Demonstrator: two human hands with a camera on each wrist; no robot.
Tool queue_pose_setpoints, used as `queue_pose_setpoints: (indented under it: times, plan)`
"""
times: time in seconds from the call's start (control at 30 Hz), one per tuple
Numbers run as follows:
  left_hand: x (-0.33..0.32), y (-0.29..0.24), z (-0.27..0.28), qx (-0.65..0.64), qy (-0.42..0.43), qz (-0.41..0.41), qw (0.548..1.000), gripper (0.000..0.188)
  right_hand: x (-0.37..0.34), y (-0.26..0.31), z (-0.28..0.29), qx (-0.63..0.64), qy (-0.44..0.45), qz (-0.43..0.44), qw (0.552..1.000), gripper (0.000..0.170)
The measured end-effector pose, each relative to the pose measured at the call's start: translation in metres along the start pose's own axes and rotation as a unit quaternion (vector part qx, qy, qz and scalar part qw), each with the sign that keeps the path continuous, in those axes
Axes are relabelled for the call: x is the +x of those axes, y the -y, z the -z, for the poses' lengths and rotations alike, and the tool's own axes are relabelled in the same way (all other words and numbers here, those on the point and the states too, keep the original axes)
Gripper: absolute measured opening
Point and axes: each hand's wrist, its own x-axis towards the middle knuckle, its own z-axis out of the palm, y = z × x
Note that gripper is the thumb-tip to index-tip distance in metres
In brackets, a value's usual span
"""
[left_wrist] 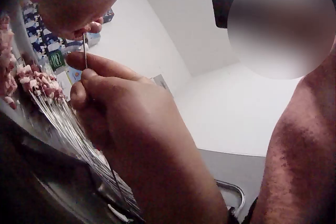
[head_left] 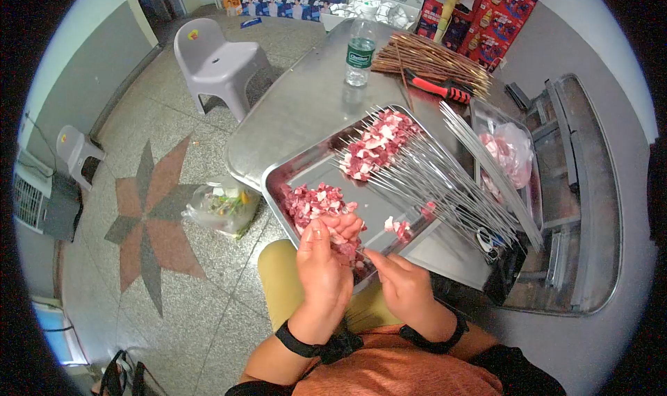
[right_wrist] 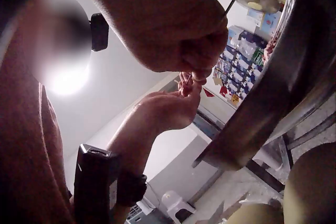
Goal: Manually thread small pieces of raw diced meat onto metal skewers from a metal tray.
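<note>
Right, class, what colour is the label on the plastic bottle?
The label on the bottle is green with white lettering; the head view shows it best.

Both hands working close together, wrists low and fingers forward.
The left hand [head_left: 325,274] is turned palm upward, its thumb [head_left: 316,240] raised and its fingers [head_left: 345,225] curled inward in a grip. The right hand [head_left: 410,292], just beside it, is angled toward the left, thumb and index finger pinched together, the other fingers bent. The left forearm [head_left: 274,361] and right forearm [head_left: 478,339] converge toward the hands; both wrists are raised in front of the torso.
</note>
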Motion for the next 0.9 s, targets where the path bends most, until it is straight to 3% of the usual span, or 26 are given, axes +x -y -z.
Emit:
queue_pose_setpoints:
  times: [0.2, 0.6, 0.73, 0.83, 0.9]
  plan:
    - [-0.007, 0.003, -0.003, -0.035, 0.005, -0.025, 0.999, 0.022, 0.0, 0.003, 0.001, -0.003, 0.004, -0.01, 1.0, 0.038]
    - [-0.005, 0.002, -0.003, -0.011, 0.012, 0.013, 1.0, 0.027, 0.004, 0.0, 0.003, 0.038, -0.021, -0.016, 0.999, 0.031]
    - [-0.003, -0.002, 0.007, 0.108, 0.072, -0.009, 0.991, 0.023, 0.006, -0.001, 0.003, 0.042, -0.01, -0.019, 0.999, 0.03]
    - [0.0, -0.003, 0.01, 0.15, 0.053, -0.008, 0.987, 0.02, 0.007, 0.003, 0.003, 0.05, -0.004, -0.01, 0.999, 0.029]
    - [0.003, -0.005, 0.009, 0.142, -0.008, -0.025, 0.99, 0.021, 0.005, 0.001, 0.004, 0.016, 0.013, -0.011, 1.0, 0.03]
